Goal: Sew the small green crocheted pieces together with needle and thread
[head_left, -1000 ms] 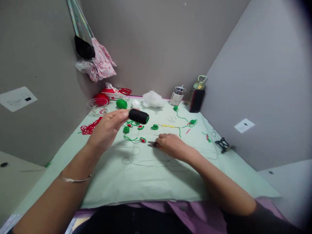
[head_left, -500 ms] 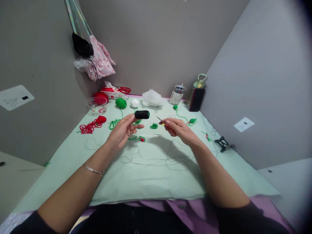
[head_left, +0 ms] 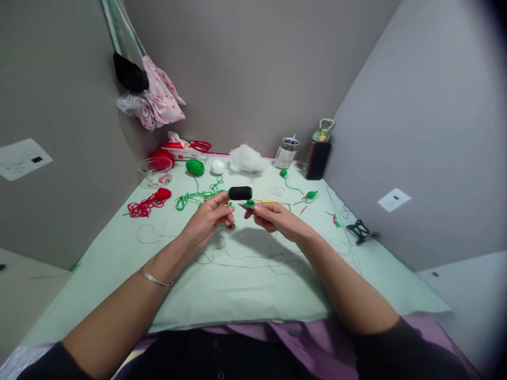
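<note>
My left hand (head_left: 208,219) holds a black thread spool (head_left: 240,193) by its left end, with the other fingers curled below. Close to its right, my right hand (head_left: 277,217) pinches a small dark pointed tool (head_left: 246,207), whose tip points left under the spool. Just behind the tool sits a small green piece (head_left: 250,202), partly covered. A yellow-handled hook (head_left: 270,201) lies beyond my right fingers. Below both hands, thin dark thread (head_left: 245,265) loops over the pale green cloth (head_left: 237,301).
Green yarn ball (head_left: 195,168), white ball (head_left: 217,167) and white stuffing (head_left: 247,159) stand at the back. Red yarn (head_left: 146,205) and a clear tub (head_left: 156,177) are left. A pen tin (head_left: 285,153), bottle (head_left: 322,132), phone (head_left: 318,160) and black clip (head_left: 361,232) are right.
Both hands have come closer together. The spool has shifted right and slightly down, and the tool in my right hand has moved left to just beneath it.
</note>
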Demonstrator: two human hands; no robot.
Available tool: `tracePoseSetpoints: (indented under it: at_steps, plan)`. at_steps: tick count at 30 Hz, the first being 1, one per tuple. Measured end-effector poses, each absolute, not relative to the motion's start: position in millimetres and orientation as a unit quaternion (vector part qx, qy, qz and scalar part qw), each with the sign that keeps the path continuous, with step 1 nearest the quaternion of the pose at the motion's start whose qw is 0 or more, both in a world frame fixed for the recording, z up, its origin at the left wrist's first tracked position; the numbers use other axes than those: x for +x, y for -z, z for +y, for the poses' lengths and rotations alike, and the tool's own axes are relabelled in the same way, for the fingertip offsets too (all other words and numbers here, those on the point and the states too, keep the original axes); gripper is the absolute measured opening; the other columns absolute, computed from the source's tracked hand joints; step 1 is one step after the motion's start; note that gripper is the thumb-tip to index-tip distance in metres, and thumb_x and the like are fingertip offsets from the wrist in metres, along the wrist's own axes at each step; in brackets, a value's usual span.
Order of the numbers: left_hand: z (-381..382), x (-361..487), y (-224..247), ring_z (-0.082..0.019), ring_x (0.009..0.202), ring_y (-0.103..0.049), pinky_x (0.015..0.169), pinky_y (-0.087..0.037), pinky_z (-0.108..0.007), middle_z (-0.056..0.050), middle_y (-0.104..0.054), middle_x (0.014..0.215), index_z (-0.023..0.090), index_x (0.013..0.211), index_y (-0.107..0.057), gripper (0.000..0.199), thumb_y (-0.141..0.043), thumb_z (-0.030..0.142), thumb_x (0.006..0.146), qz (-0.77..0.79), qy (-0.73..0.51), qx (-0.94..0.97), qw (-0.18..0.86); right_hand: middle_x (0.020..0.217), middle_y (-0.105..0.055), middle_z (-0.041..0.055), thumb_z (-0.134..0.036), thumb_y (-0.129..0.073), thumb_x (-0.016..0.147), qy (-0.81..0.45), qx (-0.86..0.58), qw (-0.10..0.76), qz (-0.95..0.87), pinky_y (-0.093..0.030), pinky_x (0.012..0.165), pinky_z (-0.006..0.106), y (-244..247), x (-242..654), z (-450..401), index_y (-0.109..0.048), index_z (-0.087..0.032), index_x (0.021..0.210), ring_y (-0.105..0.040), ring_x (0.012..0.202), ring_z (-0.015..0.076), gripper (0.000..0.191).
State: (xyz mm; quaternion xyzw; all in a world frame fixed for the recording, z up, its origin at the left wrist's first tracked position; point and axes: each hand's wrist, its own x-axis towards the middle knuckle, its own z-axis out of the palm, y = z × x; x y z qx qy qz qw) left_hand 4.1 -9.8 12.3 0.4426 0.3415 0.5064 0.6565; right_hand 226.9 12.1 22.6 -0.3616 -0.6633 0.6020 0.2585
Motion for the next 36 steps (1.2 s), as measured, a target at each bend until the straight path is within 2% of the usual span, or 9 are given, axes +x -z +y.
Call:
tracePoseSetpoints:
  at_steps: [8, 11, 14, 18, 22, 28, 32, 34, 36]
  plan:
    - [-13, 10, -12, -0.004, 0.055, -0.055, 0.056, -0.047, -0.021, -0.003, -0.073, 0.103, 0.024, 0.119, -0.076, 0.045, -0.076, 0.016, 0.075, 0.357, -0.488, 0.463, 0.648, 0.056, -0.034, -0.0067, -0.055, -0.066, 0.09, -0.587, -0.365, 0.286, -0.664, -0.013, 0.049, 0.025, -23, 227, 11, -0.067, -0.014, 0.084, -0.023, 0.052, 0.0075, 0.041]
    - [-12, 8, -11, -0.004, 0.055, -0.054, 0.056, -0.046, -0.022, -0.004, -0.073, 0.106, 0.023, 0.12, -0.076, 0.046, -0.076, 0.017, 0.074, 0.365, -0.492, 0.46, 0.643, 0.06, -0.039, -0.0053, -0.054, -0.069, 0.088, -0.603, -0.325, 0.24, -0.688, -0.017, 0.05, 0.024, -24, 240, 16, -0.07, -0.012, 0.093, -0.027, 0.054, 0.0073, 0.042]
    - [-12, 8, -7, -0.004, 0.055, -0.054, 0.054, -0.045, -0.021, -0.004, -0.072, 0.114, 0.024, 0.121, -0.075, 0.046, -0.076, 0.019, 0.075, 0.37, -0.491, 0.466, 0.636, 0.064, -0.041, -0.0054, -0.056, -0.069, 0.087, -0.596, -0.314, 0.324, -0.665, -0.015, 0.049, 0.024, -22, 250, 25, -0.068, -0.013, 0.107, -0.024, 0.054, 0.007, 0.047]
    - [-12, 11, -1, -0.004, 0.056, -0.055, 0.055, -0.045, -0.021, -0.004, -0.072, 0.116, 0.024, 0.126, -0.072, 0.05, -0.076, 0.022, 0.076, 0.373, -0.452, 0.495, 0.642, 0.077, -0.063, 0.0, -0.052, -0.072, 0.085, -0.537, -0.366, 0.392, -0.651, -0.017, 0.046, 0.024, -16, 248, 29, -0.062, -0.017, 0.126, -0.026, 0.052, 0.0066, 0.055]
    - [-11, 13, 5, -0.007, 0.056, -0.056, 0.056, -0.046, -0.022, -0.006, -0.075, 0.104, 0.021, 0.131, -0.069, 0.056, -0.076, 0.023, 0.076, 0.389, -0.43, 0.507, 0.638, 0.079, -0.071, 0.0032, -0.05, -0.076, 0.079, -0.506, -0.41, 0.387, -0.653, -0.021, 0.046, 0.024, -12, 236, 26, -0.071, -0.015, 0.109, -0.032, 0.053, 0.0074, 0.046]
    - [-10, 12, 7, -0.003, 0.057, -0.056, 0.058, -0.048, -0.023, -0.014, -0.058, 0.149, 0.028, 0.143, -0.059, 0.063, -0.072, 0.02, 0.082, 0.359, -0.422, 0.519, 0.651, 0.058, -0.058, -0.0028, -0.048, -0.078, 0.074, -0.513, -0.431, 0.443, -0.595, -0.015, 0.044, 0.024, -11, 248, 41, -0.071, -0.012, 0.093, -0.024, 0.045, 0.0049, 0.041]
    - [-10, 9, 3, -0.003, 0.059, -0.058, 0.058, -0.048, -0.021, -0.017, -0.055, 0.151, 0.023, 0.142, -0.059, 0.059, -0.071, 0.02, 0.084, 0.368, -0.424, 0.493, 0.665, 0.071, -0.068, 0.0035, -0.047, -0.074, 0.075, -0.323, -0.552, 0.517, -0.569, -0.026, 0.045, 0.024, -16, 296, 68, -0.068, -0.012, 0.097, -0.036, 0.048, 0.0072, 0.042]
    - [-9, 8, 2, -0.003, 0.059, -0.058, 0.058, -0.048, -0.021, -0.018, -0.057, 0.149, 0.019, 0.137, -0.062, 0.053, -0.071, 0.021, 0.084, 0.372, -0.432, 0.474, 0.671, 0.08, -0.072, 0.0092, -0.045, -0.07, 0.08, -0.145, -0.646, 0.522, -0.538, -0.038, 0.055, 0.027, -18, 333, 77, -0.067, -0.012, 0.101, -0.052, 0.058, 0.012, 0.039]
    - [-8, 8, 2, -0.003, 0.059, -0.058, 0.058, -0.047, -0.021, -0.018, -0.06, 0.145, 0.017, 0.132, -0.064, 0.048, -0.07, 0.021, 0.084, 0.372, -0.437, 0.461, 0.677, 0.091, -0.072, 0.0168, -0.042, -0.063, 0.086, -0.089, -0.682, 0.515, -0.512, -0.044, 0.067, 0.033, -19, 370, 79, -0.066, -0.009, 0.106, -0.063, 0.075, 0.02, 0.038]
